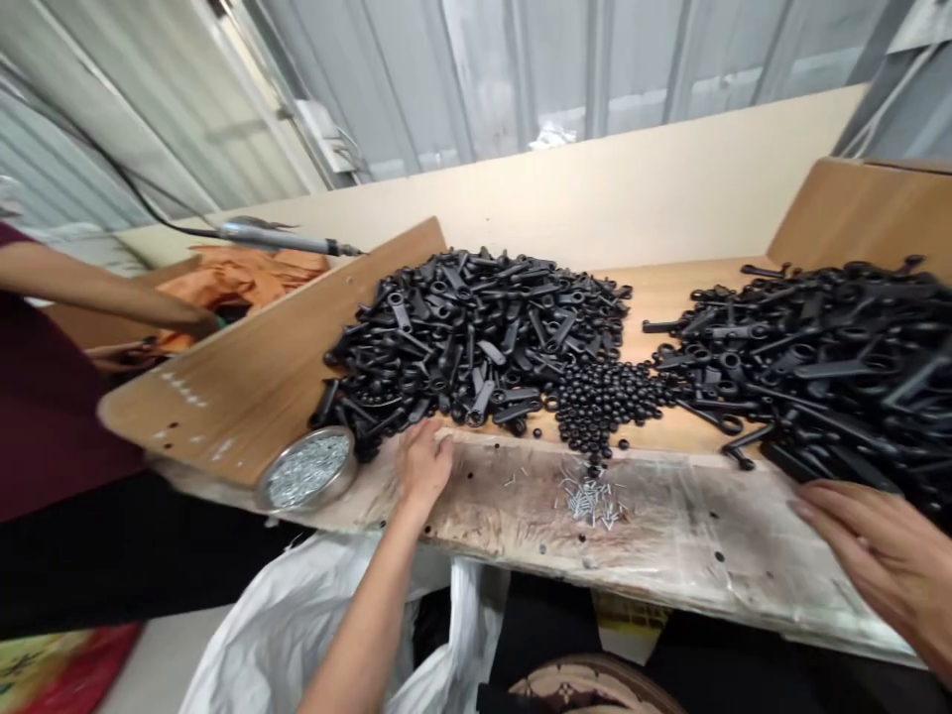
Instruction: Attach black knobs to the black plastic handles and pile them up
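My left hand [422, 464] rests on the bench's front part, fingers curled loosely at the near edge of a big heap of black plastic lever parts [476, 337]; nothing shows in it. My right hand [885, 555] lies low at the right with fingers stretched out flat, just in front of a second heap of black lever parts [833, 367]. Between the heaps sits a pile of small black rings [606, 397]. A small scatter of silver screws [591, 499] lies on the plastic-covered front strip.
A round metal tin of silver screws [308, 471] stands left of my left hand. A wooden divider board [260, 367] bounds the bench on the left. Another person in a maroon top [45, 397] works at the left. A white sack [297, 625] hangs below the bench.
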{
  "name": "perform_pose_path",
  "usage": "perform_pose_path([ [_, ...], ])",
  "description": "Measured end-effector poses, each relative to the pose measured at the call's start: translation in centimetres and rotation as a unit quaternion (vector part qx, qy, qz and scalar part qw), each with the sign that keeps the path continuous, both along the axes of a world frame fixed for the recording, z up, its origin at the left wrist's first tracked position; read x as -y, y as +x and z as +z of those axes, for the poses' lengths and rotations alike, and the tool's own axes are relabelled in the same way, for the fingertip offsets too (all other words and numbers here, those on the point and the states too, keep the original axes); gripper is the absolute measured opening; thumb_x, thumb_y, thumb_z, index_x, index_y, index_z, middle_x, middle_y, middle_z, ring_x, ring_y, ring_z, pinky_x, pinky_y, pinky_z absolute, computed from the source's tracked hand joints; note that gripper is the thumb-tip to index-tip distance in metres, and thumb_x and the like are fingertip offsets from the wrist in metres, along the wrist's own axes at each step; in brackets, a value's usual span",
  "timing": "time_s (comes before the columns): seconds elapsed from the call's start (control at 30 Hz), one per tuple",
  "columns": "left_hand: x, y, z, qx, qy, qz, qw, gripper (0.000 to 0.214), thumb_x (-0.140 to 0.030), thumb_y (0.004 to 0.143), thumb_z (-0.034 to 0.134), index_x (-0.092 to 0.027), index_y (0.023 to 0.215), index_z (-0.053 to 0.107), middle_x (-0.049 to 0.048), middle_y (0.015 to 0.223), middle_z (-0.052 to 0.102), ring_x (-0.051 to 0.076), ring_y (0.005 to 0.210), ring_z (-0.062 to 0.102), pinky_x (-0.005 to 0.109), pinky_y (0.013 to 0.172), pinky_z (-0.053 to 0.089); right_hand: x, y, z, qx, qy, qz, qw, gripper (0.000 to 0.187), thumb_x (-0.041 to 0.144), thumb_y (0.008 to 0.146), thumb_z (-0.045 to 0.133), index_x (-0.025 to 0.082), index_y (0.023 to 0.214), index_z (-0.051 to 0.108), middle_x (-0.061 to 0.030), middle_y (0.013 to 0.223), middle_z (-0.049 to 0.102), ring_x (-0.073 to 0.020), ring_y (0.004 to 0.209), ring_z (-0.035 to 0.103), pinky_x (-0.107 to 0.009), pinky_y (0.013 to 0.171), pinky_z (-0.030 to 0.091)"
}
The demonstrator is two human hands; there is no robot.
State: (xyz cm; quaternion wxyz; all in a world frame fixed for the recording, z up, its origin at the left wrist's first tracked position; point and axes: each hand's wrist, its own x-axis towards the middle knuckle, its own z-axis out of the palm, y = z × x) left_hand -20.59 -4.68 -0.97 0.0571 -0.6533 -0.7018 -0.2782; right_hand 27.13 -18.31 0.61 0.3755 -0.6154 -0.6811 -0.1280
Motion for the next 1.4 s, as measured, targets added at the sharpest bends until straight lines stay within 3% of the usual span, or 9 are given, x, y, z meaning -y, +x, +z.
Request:
perform_pose_path([
  [0.3,-4.0,4.7,1.2,0.002,-0.093,-0.029,0.995,0.038,-0.035,0.078,0.045,-0.018,0.11,0.057,0.0119,0.104,0.063,0.027,0.102,0.053,0.038,0.089,0.038,-6.9,-9.2,-0.2,0.146,-0.237,0.142,0.95,0.019,0.027,0.085,0.046,0.02,0.083,0.064,-0.0074,0.084,0.063,-0.0206,0.082,0.057,-0.029,0.071,0.039],
  [0.53,-6.7,4.6,2.3,0.126,-0.176,-0.041,0.975,0.026,-0.02,0.055,0.055,-0.018,0.08,0.062,0.0074,0.068,0.063,0.033,0.084,0.06,0.039,0.073,0.042,-9.2,-11.6,0.7,0.163,-0.323,0.047,0.931,0.018,0.027,0.085,0.046,0.017,0.089,0.06,-0.0086,0.087,0.063,-0.0204,0.085,0.058,-0.025,0.067,0.035],
  [0.7,-3.3,4.1,2.9,0.284,-0.234,-0.086,0.926,0.015,-0.022,0.056,0.049,-0.017,0.07,0.05,-0.0012,0.054,0.053,0.021,0.062,0.061,0.029,0.053,0.044,-10.5,-12.6,0.3,0.16,-0.326,0.017,0.932,0.018,0.031,0.083,0.049,0.018,0.089,0.06,-0.0083,0.086,0.065,-0.021,0.082,0.059,-0.025,0.063,0.034],
  [0.77,-0.8,4.9,3.3,0.396,-0.252,-0.133,0.873,0.02,-0.022,0.057,0.051,-0.017,0.076,0.048,-0.0012,0.064,0.056,0.019,0.065,0.062,0.027,0.052,0.045,-11.0,-13.0,0.1,0.153,-0.321,0.021,0.934,0.018,0.031,0.082,0.05,0.018,0.088,0.062,-0.0086,0.085,0.065,-0.0215,0.081,0.059,-0.025,0.063,0.034],
  [0.9,3.9,8.1,3.5,0.641,-0.302,-0.236,0.665,0.031,-0.018,0.059,0.059,-0.016,0.089,0.05,-0.0022,0.066,0.055,0.013,0.052,0.055,0.023,0.045,0.039,-11.1,-13.1,-0.2,0.115,-0.315,0.024,0.942,0.018,0.023,0.081,0.048,0.015,0.082,0.064,-0.0114,0.082,0.065,-0.0231,0.078,0.06,-0.027,0.062,0.035],
  [1.03,6.4,11.6,3.0,0.699,-0.338,-0.285,0.562,0.029,-0.024,0.07,0.06,-0.013,0.096,0.054,-0.0043,0.056,0.049,0.006,0.04,0.041,0.019,0.04,0.029,-8.9,-12.5,0.1,-0.112,-0.288,0.125,0.943,0.018,0.025,0.079,0.051,0.016,0.083,0.066,-0.0047,0.074,0.066,-0.0188,0.072,0.059,-0.026,0.063,0.039],
  [1.2,8.2,15.1,3.4,0.726,-0.342,-0.298,0.518,0.031,-0.038,0.081,0.05,-0.009,0.088,0.059,0.0002,0.057,0.05,0.008,0.046,0.046,0.022,0.044,0.037,-3.6,-12.9,1.1,-0.545,-0.237,0.263,0.76,0.024,0.028,0.071,0.065,0.016,0.092,0.067,-0.0025,0.073,0.066,-0.0137,0.059,0.057,-0.025,0.055,0.045],
  [1.3,9.4,16.8,3.7,0.717,-0.351,-0.332,0.503,0.018,-0.026,0.074,0.059,-0.01,0.085,0.059,0.0023,0.063,0.054,0.013,0.059,0.054,0.023,0.048,0.044,-1.2,-13.3,1.3,-0.667,-0.223,0.304,0.643,0.022,0.026,0.07,0.068,0.016,0.09,0.067,-0.0032,0.07,0.066,-0.014,0.058,0.061,-0.023,0.05,0.047],
  [1.4,10.7,17.9,3.4,0.701,-0.388,-0.369,0.472,0.028,-0.015,0.064,0.064,-0.011,0.091,0.059,0.0063,0.076,0.061,0.015,0.064,0.057,0.023,0.049,0.047,0.1,-13.6,1.1,-0.713,-0.218,0.344,0.571,0.018,0.022,0.072,0.067,0.016,0.089,0.066,-0.0037,0.071,0.066,-0.0128,0.057,0.061,-0.021,0.048,0.048],
])
